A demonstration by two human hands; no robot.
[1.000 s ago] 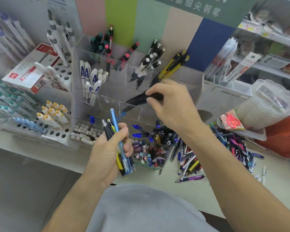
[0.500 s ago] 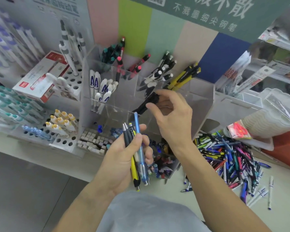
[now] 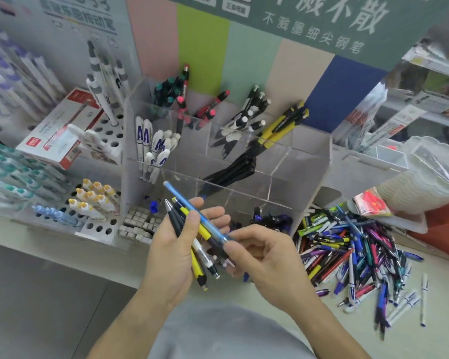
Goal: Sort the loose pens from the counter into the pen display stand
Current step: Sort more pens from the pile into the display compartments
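The clear pen display stand (image 3: pixel 244 161) stands at the counter's (image 3: pixel 166 278) back edge, loose pens (image 3: pixel 353 252) heaped toward its right end. The left hand (image 3: pixel 176 244) grips a small bundle of pens (image 3: pixel 192 229), thumb across them. The right hand (image 3: pixel 267 257) pinches the blue pen (image 3: pixel 192 211) at its lower end.

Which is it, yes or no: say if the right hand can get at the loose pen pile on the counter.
Probably yes. The right hand pinches the blue pen in the left hand's bunch, and the loose pen pile lies just to its right with nothing between; it must release first.
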